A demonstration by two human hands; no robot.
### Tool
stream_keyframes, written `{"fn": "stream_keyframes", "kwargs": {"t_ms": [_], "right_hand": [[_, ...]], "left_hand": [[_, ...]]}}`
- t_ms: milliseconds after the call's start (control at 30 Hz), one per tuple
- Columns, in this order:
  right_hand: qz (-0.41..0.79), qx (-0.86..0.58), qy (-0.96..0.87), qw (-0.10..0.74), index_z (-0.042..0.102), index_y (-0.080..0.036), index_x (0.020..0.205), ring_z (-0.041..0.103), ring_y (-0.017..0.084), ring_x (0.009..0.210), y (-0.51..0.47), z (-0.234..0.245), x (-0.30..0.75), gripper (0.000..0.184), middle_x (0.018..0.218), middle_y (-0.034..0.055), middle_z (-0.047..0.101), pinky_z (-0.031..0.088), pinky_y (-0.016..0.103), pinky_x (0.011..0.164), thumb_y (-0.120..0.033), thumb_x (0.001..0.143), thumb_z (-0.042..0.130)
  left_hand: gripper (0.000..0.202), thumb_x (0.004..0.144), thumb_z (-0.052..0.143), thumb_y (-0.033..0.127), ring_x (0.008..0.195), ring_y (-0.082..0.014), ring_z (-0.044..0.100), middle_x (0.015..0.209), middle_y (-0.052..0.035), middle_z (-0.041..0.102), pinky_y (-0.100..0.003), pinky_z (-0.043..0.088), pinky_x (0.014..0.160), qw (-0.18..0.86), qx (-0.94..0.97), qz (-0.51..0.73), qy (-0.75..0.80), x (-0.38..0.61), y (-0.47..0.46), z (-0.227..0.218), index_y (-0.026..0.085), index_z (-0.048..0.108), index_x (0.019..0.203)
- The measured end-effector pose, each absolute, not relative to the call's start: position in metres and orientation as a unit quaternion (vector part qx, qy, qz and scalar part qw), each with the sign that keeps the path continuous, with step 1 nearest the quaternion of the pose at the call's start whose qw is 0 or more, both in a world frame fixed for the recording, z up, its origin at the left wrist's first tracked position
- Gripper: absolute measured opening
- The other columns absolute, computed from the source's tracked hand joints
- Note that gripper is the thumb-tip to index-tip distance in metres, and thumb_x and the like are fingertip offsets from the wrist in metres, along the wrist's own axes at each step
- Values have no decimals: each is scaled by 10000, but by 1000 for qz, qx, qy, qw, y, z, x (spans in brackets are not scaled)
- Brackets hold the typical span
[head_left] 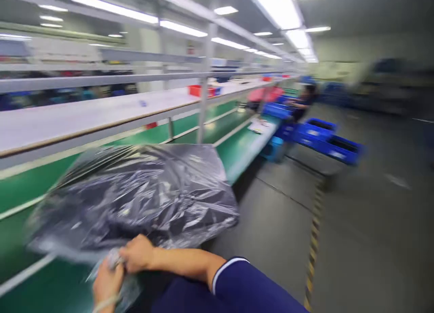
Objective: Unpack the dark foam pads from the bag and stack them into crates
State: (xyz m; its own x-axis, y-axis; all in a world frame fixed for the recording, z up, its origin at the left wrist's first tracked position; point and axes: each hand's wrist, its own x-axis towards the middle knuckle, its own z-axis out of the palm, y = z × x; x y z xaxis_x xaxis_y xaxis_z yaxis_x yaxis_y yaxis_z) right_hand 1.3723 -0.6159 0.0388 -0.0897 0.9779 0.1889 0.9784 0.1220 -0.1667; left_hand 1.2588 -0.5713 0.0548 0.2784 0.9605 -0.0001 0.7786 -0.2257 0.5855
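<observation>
Along a long green surface, in the near left part of the view: one bag, thin see-through plastic, wrinkled, dark contents, lying flat. Far side: close to the raised shelf, white with a brown rim, which limits room there. Right end: appears to project past the near edge of the surface, over the floor. Beyond the bag: a green stretch of surface running into the distance, with paper lying on it.

Floor: a broad grey strip to the right, marked with striped tape; blue crates on a low stand bound it farther off. Post: upright, at the shelf's edge, behind the bag. Red bin: on the shelf, just beside the post. One co-worker: well apart, near the far end, blurred.

Right hand: forearm laid across the front of the body from a dark blue sleeve, pointing left; fingers curled, pinching bunched plastic at the bag's near side. Left hand: just beside it, raised from below, pale band at the wrist; fingers closed about the same bunched plastic.
</observation>
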Motion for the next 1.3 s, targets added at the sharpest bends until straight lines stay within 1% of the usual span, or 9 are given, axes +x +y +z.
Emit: {"fn": "stream_keyframes", "kwargs": {"t_ms": [67, 167, 300, 367, 533, 667, 867, 1167, 1300], "right_hand": [[17, -642, -759, 111, 604, -176, 895, 634, 227, 792, -627, 56, 1372, 198, 839, 74, 686, 444, 306, 643, -313, 769, 536], [96, -623, -767, 121, 615, -179, 995, 608, 221, 892, -624, 69, 1376, 274, 910, 83, 672, 430, 295, 748, -252, 740, 546], [175, -578, -789, 114, 588, -181, 1096, 583, 198, 911, -614, 63, 1376, 349, 955, 79, 649, 405, 263, 777, -222, 760, 500], [209, -572, -785, 114, 576, -192, 1095, 581, 182, 880, -612, 57, 1378, 349, 949, 57, 644, 398, 242, 753, -216, 756, 497], [244, -605, -745, 136, 521, -197, 1057, 570, 157, 726, -603, 50, 1395, 300, 820, 8, 626, 383, 225, 647, -242, 772, 440], [253, -618, -728, 159, 486, -203, 1034, 543, 154, 660, -604, 48, 1399, 293, 742, -16, 590, 370, 224, 610, -279, 757, 431], [248, -602, -735, 189, 479, -220, 926, 528, 172, 661, -619, 47, 1387, 248, 720, -16, 555, 333, 238, 603, -336, 707, 476], [308, -513, -790, 134, 440, -208, 845, 478, 128, 669, -602, 60, 1396, 175, 721, -47, 503, 359, 215, 640, -281, 695, 489], [253, -508, -815, 117, 472, -183, 928, 498, 166, 762, -607, 66, 1393, 265, 848, 9, 550, 396, 263, 715, -267, 688, 549]], "left_hand": [[168, 689, 530, 159, 834, -265, 606, 753, -3, 656, -356, 465, 734, 359, 670, 250, 600, 1242, -589, 55, 228, 637, 798], [153, 604, 560, 171, 722, -217, 604, 664, -11, 642, -295, 456, 669, 438, 573, 310, 619, 1238, -593, 54, 183, 643, 732], [99, 572, 600, 171, 605, -162, 571, 615, -9, 612, -257, 441, 589, 501, 475, 351, 633, 1227, -592, 34, 148, 622, 665], [137, 591, 608, 174, 605, -150, 570, 656, -21, 625, -259, 448, 599, 525, 442, 367, 628, 1223, -600, 22, 136, 627, 721], [472, 607, 718, 250, 912, -188, 581, 978, -65, 619, -317, 458, 823, 461, 431, 435, 642, 1225, -630, 12, 168, 559, 1044], [524, 611, 765, 340, 974, -224, 562, 1009, -72, 566, -382, 442, 896, 351, 534, 423, 643, 1238, -645, 12, 175, 526, 1047], [512, 620, 678, 141, 1053, -242, 552, 1089, -95, 592, -369, 413, 949, 398, 484, 394, 672, 1248, -629, 7, 166, 531, 1109], [208, 630, 565, 104, 727, -179, 606, 703, -26, 649, -283, 488, 715, 484, 458, 397, 632, 1235, -604, -2, 118, 667, 811], [91, 620, 578, 145, 621, -152, 562, 590, -2, 592, -247, 459, 612, 496, 461, 396, 620, 1229, -600, 3, 127, 649, 674]]}}
